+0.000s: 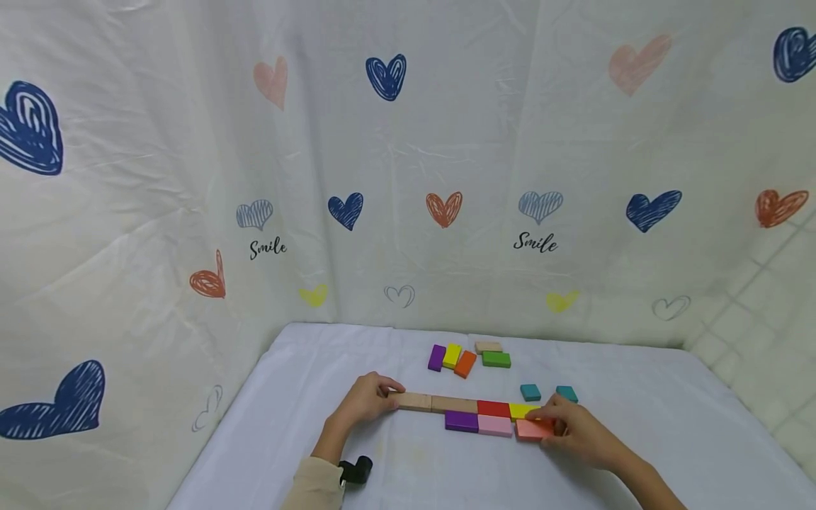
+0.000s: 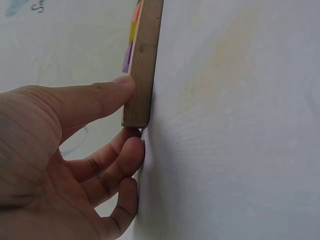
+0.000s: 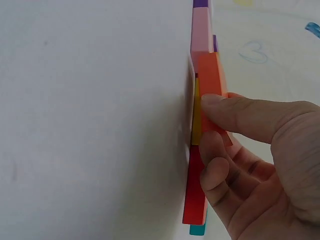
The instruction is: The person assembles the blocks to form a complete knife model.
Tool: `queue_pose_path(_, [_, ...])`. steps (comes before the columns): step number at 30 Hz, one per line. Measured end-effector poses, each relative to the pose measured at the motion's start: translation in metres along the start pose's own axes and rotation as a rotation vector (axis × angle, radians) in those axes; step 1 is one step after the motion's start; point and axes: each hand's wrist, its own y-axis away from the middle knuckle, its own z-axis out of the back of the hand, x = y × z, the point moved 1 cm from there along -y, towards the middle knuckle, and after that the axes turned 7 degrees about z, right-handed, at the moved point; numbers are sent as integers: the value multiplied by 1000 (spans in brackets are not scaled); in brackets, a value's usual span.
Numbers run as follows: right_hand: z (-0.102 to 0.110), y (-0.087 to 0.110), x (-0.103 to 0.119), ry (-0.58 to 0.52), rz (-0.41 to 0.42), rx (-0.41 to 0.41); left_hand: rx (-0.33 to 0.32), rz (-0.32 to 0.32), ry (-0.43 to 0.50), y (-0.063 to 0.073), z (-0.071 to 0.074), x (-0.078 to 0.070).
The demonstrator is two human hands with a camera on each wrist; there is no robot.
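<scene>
One coral block, pinched in the right hand, to set level and square against the pink block just left of that hand. Pinching the wooden block in the left hand, brace lightly.

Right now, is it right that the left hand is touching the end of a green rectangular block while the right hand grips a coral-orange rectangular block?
Not quite: the left hand is touching the end of an unpainted light-brown wooden block, not a green one, as the left wrist view shows. The right hand does grip the coral-orange rectangular block.
</scene>
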Motion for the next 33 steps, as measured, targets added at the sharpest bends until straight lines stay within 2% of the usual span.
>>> queue_pose_path(10, [-1, 0, 3, 16, -13, 2, -8, 6, -1, -1, -2, 1])
queue_pose_path(25, [3, 4, 1, -2, -121, -6, -11, 12, 8, 0, -1, 1])
queue_pose_path(33, [1, 1, -3, 25, -91, -3, -9, 17, 13, -1, -2, 2])
